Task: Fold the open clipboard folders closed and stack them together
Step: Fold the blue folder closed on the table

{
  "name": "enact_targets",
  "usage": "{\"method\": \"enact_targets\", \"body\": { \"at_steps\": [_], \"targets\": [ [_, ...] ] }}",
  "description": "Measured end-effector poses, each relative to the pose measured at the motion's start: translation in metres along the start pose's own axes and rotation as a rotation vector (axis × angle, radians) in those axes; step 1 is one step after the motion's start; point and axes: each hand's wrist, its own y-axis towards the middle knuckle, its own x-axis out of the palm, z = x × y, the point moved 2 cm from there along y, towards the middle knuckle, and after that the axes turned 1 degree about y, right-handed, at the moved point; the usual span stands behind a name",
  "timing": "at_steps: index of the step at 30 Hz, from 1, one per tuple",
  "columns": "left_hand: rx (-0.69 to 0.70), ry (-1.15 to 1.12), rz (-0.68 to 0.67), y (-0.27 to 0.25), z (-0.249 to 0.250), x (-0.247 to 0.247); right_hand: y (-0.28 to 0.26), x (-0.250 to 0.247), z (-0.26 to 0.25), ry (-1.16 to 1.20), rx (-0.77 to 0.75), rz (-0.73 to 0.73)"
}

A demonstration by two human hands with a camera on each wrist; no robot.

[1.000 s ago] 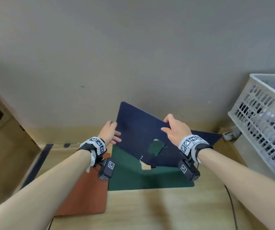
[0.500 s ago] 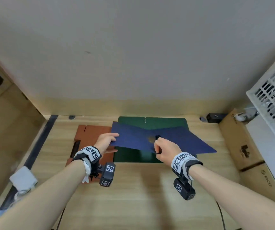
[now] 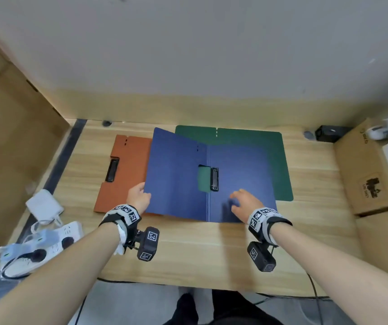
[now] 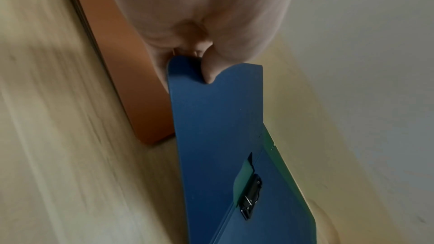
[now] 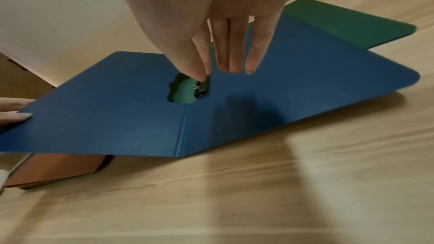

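An open blue clipboard folder (image 3: 237, 174) lies across the green folder (image 3: 279, 160), its black clip (image 3: 214, 179) at the spine. The blue folder's left cover (image 4: 211, 118) tilts up over the closed orange folder (image 3: 127, 165). My left hand (image 3: 141, 192) pinches that cover's outer edge, thumb on top (image 4: 209, 73). My right hand (image 3: 239, 202) hovers just above the right half with straight fingers (image 5: 234, 53) near the clip (image 5: 202, 88), holding nothing. The green folder (image 5: 340, 23) is mostly covered, and the orange folder (image 5: 58, 168) shows under the raised cover.
Cardboard boxes (image 3: 371, 174) stand along the desk's right side, with a small black device (image 3: 329, 133) at the back right. A white adapter (image 3: 45, 207) and power strips (image 3: 47, 240) with cables lie off the left edge. The wall is close behind.
The blue folder came down from mid-air onto the green folder and opened flat. My right hand let go of it and now hovers over it. My left hand keeps the left cover.
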Motion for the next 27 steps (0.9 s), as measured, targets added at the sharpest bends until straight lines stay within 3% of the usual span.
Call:
{"method": "enact_targets", "body": {
  "at_steps": [8, 13, 16, 22, 25, 27],
  "targets": [
    [-0.026, 0.035, 0.116, 0.009, -0.004, -0.014, 0.025, 0.003, 0.025, -0.062, 0.022, -0.009],
    [-0.020, 0.059, 0.197, 0.012, 0.007, -0.010, 0.028, 0.011, 0.038, -0.117, 0.059, -0.161],
    [0.027, 0.092, 0.187, 0.007, 0.022, -0.004, 0.029, 0.016, 0.045, -0.144, 0.041, -0.178],
    [0.310, 0.416, -0.111, -0.024, 0.081, 0.026, 0.029, -0.006, 0.046, -0.103, 0.042, -0.210],
    [0.569, 0.798, -0.105, -0.048, 0.115, 0.047, 0.028, -0.026, 0.050, -0.120, 0.019, -0.141],
    [0.702, 0.911, -0.071, -0.059, 0.131, 0.062, 0.026, -0.039, 0.055, -0.077, 0.036, -0.076]
  ]
}}
